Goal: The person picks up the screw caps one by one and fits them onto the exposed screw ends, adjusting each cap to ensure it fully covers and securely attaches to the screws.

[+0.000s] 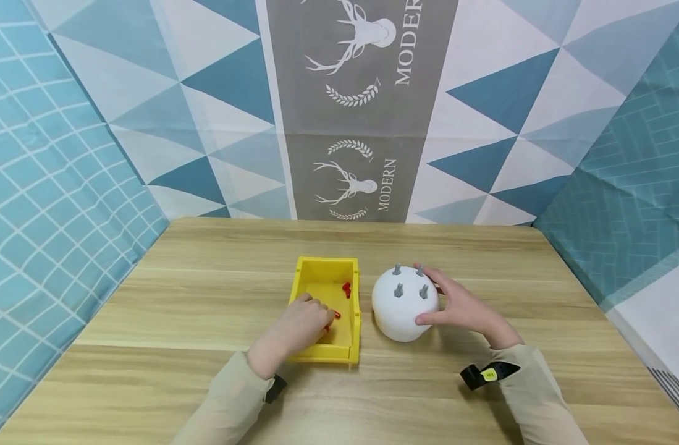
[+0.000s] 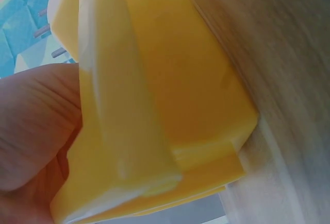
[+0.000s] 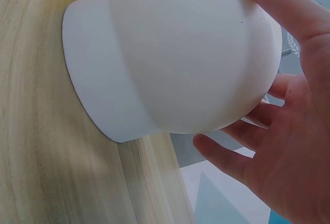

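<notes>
Bin [image 1: 324,354] first, bright yellow on the wooden surface [image 1: 428,395], and my left grip [image 1: 306,322] is down over its near left part! Fingers curled, knuckles up; the tips are hidden, so I cannot tell whether they have hold of anything. Red pieces [image 1: 337,314] peek out just beside those fingers, and another red piece [image 1: 347,288] lies by the bin's far right wall. Over to the right of the bin, near but not touching: the white dome [image 1: 400,318], four grey pegs [image 1: 398,290] standing on top. My right grip [image 1: 461,307] is spread wide round the dome's side away from the bin, thumb in front, fingers behind, a light steadying hold by my reading. Step in hand, I judge: picking a red piece from the bin. The next move calls for a sure fingertip pinch and a lift clear of the bin's wall.
</notes>
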Available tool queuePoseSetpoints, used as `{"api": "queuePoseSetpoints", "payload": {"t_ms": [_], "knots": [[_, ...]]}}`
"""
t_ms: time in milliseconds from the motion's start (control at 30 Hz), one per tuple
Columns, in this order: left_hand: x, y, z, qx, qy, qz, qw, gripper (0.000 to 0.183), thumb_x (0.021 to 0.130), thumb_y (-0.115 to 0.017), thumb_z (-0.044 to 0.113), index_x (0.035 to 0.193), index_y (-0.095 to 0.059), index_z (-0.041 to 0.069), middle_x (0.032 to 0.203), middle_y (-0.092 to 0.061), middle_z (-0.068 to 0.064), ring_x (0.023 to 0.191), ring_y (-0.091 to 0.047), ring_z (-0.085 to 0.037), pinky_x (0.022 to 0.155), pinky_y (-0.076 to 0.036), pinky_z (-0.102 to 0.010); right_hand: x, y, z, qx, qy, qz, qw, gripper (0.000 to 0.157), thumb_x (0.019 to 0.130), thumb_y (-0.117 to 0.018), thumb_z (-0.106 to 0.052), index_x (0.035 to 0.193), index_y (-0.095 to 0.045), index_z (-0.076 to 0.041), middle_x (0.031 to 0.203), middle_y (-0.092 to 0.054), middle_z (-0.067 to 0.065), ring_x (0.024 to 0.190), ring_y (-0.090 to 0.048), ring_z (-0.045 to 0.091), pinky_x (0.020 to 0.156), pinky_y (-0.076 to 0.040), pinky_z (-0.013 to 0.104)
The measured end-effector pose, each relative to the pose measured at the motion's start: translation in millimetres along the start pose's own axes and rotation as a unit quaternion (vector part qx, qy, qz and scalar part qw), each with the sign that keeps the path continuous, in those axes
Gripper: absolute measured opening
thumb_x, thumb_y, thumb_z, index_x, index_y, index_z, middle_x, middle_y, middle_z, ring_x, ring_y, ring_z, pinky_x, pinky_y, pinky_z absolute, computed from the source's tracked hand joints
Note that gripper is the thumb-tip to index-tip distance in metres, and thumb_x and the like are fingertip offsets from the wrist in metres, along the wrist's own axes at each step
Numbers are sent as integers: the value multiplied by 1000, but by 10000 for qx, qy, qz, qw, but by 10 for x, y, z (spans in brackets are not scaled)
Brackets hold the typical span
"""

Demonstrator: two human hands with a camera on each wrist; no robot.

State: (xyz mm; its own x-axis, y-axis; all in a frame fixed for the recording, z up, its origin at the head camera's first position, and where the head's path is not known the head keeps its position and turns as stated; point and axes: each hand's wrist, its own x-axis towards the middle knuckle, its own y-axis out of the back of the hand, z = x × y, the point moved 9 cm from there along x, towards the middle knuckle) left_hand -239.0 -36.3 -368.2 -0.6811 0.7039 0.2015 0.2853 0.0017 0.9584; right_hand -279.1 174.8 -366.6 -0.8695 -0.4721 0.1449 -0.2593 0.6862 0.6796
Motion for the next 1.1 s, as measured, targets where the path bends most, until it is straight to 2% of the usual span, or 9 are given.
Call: {"api": "queuePoseSetpoints", "payload": {"t_ms": [333, 733, 1100], "knots": [[13, 18, -33, -322, 143, -89, 9993, 6, 79, -67, 19, 78, -62, 15, 75, -63, 4, 70, -57, -13, 72, -42, -31, 2, 0, 1, -92, 28, 6, 10000, 97, 66, -79, -36, 141, -26, -5, 144, -31, 11, 125, -38, 31, 98, -34, 54], [45, 47, -32, -353, 204, -121, 9991, 4, 80, -66, 19, 79, -66, 15, 75, -60, 4, 71, -53, -14, 72, -40, -30, -4, -4, -10, -129, 21, 6, 9999, 95, 67, -79, -35, 141, -26, -5, 144, -31, 12, 125, -38, 32, 97, -33, 55], [156, 165, 10, -546, 138, 63, 9984, 13, 81, -65, 16, 71, -55, 16, 66, -50, 7, 65, -45, -12, 71, -40, -29, 10, 1, 21, -120, -37, -5, 9999, 95, 67, -79, -36, 141, -27, -7, 144, -31, 10, 125, -38, 30, 98, -34, 52]]}}
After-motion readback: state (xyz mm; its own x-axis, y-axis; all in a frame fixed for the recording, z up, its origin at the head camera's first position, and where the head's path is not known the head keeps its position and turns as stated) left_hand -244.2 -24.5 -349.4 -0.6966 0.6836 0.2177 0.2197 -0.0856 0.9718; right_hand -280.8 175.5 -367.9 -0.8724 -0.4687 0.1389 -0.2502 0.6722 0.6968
